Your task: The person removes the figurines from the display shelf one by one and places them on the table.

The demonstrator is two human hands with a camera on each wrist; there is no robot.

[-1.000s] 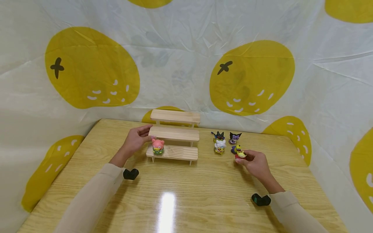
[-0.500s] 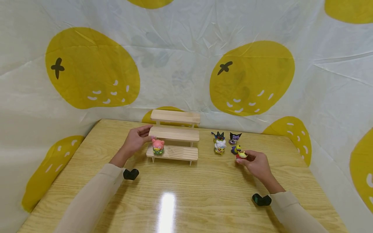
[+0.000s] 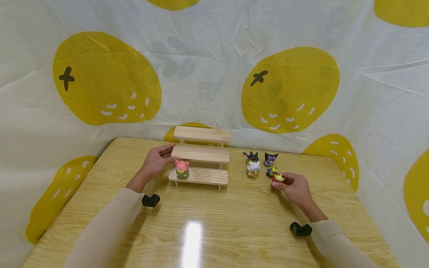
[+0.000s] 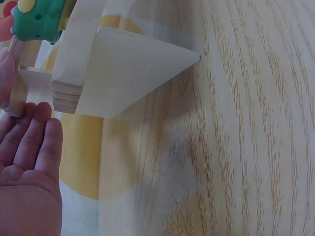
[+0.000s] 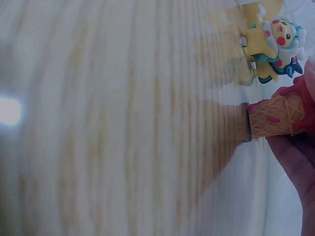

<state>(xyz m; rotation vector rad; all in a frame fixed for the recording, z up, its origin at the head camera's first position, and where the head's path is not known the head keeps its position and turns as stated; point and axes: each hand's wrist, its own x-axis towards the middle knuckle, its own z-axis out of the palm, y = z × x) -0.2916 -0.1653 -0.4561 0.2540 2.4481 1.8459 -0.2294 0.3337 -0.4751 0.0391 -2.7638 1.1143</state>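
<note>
My left hand (image 3: 155, 162) grips the left end of the middle step of a three-step wooden display stand (image 3: 200, 153). In the left wrist view its thumb (image 4: 6, 73) lies on one side of that step and the fingers on the other. A pink figurine (image 3: 182, 168) with a green lower part stands at the left of the bottom step. On the right, my right hand (image 3: 295, 188) pinches a small red figurine (image 3: 277, 180) with a yellowish top. Its waffle-cone base (image 5: 278, 117) shows in the right wrist view, at or just above the table; contact is unclear.
Left of my right hand are a white-topped yellow figurine (image 3: 253, 169), a dark figurine (image 3: 252, 156) behind it, a black-and-purple figurine (image 3: 270, 159) and a purple-and-yellow figurine (image 3: 272, 171). A patterned cloth (image 3: 201, 85) hangs behind the wooden table (image 3: 234, 223).
The red figurine has shifted very slightly right and turned a little in my right hand. My left hand and the stand look unmoved.
</note>
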